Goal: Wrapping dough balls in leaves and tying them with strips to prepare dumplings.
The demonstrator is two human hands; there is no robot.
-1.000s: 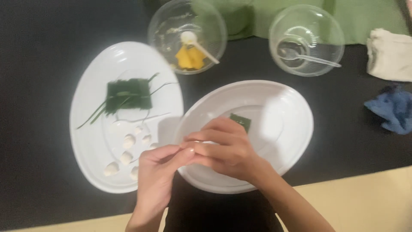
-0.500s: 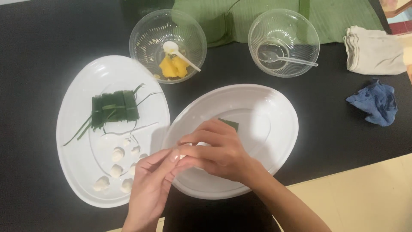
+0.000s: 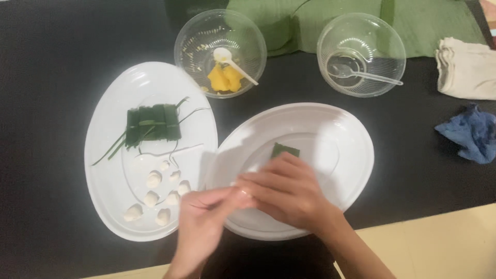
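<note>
My right hand [image 3: 289,194] lies curled over the near part of a white oval plate [image 3: 341,129]. A small folded green leaf piece [image 3: 285,151] sticks out from under its fingers. My left hand [image 3: 206,217] comes in from the left, slightly blurred, and its fingertips meet those of the right hand over the plate's left rim. Whatever sits between the fingertips is hidden. A second white oval plate [image 3: 111,155] to the left carries a tied bundle of green leaf strips [image 3: 152,124] and several small white dough balls [image 3: 155,196].
At the back, a clear bowl [image 3: 194,36] holds yellow filling [image 3: 223,78] and a white spoon. Another clear bowl [image 3: 382,41] holds a clear spoon. A green leaf sheet [image 3: 439,20], a white cloth [image 3: 465,70] and a blue cloth [image 3: 473,132] lie on the black table.
Both hands stay joined at the fingertips over the right plate and have drifted slightly toward its near left rim. The view has shifted a little.
</note>
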